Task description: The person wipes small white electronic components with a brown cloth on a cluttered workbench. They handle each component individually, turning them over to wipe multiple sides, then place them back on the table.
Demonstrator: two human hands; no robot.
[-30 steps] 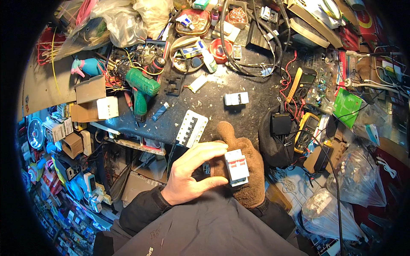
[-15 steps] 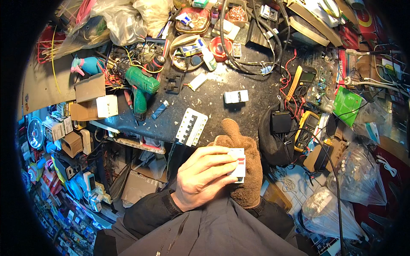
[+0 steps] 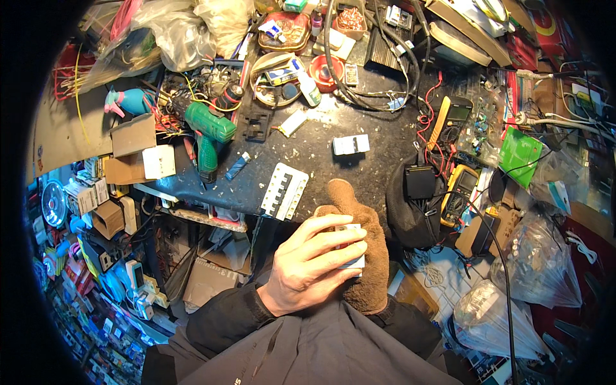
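Note:
Near the bench's front edge, my left hand is closed over a small white circuit breaker, its fingers stretched across the face and hiding most of it. Right behind the breaker is a brown fuzzy cloth, which wraps my right hand; the fingers there are hidden, though one rounded part of the cloth sticks up toward the bench. A row of white breakers with black switches lies just ahead of my left hand. Farther off sits a separate white and black block.
A green drill, a blue lighter-like stick and an open cardboard box lie to the left. On the right are a black pouch, a yellow multimeter and loose cables. Round tins and a glue bottle stand at the back.
My left fingers have slid right across the breaker, covering its red part that showed before. The cloth-covered hand has shifted only slightly; the whole view has moved a little.

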